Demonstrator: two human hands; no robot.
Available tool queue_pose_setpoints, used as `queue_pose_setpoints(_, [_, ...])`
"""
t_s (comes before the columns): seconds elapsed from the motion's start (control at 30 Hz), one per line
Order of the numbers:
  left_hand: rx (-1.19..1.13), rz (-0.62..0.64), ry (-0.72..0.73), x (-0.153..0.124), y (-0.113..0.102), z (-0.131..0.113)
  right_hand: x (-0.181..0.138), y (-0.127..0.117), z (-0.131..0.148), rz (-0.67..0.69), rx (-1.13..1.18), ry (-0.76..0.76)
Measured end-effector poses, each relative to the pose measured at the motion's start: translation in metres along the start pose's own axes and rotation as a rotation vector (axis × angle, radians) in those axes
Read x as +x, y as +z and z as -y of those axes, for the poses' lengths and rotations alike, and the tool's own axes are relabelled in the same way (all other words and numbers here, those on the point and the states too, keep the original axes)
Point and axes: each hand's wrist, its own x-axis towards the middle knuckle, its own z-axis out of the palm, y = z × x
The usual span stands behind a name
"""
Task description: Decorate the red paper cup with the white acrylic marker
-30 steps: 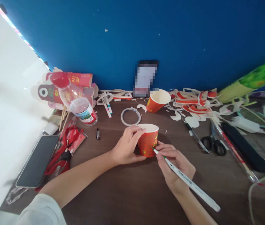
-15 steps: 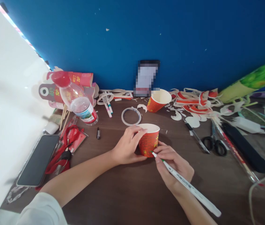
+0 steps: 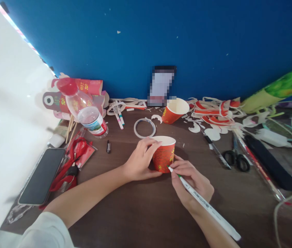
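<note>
A red paper cup with a gold pattern stands upright on the brown table. My left hand is wrapped round its left side and holds it steady. My right hand grips a long white marker like a pen. The marker's green tip touches the cup's lower right wall.
A second red cup lies tilted near the blue wall, by a propped phone. Paper scraps, scissors and pens lie to the right. A water bottle, tape ring and dark phone are on the left.
The marker tip has slid slightly left and down along the cup's wall; my right hand shifted with it. My left hand and the cup have stayed put.
</note>
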Motion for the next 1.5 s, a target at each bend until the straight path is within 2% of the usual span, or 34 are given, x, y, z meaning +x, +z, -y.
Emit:
queue_pose_setpoints(0.3, [0.004,0.013,-0.016,-0.0001,-0.0003,0.0003,0.002,-0.0011,0.0018,-0.028,0.026,0.022])
queue_pose_setpoints(1.5, [0.012,0.016,-0.044,0.0005,-0.0003,-0.0002,0.0021,-0.007,0.0008,0.081,0.009,-0.027])
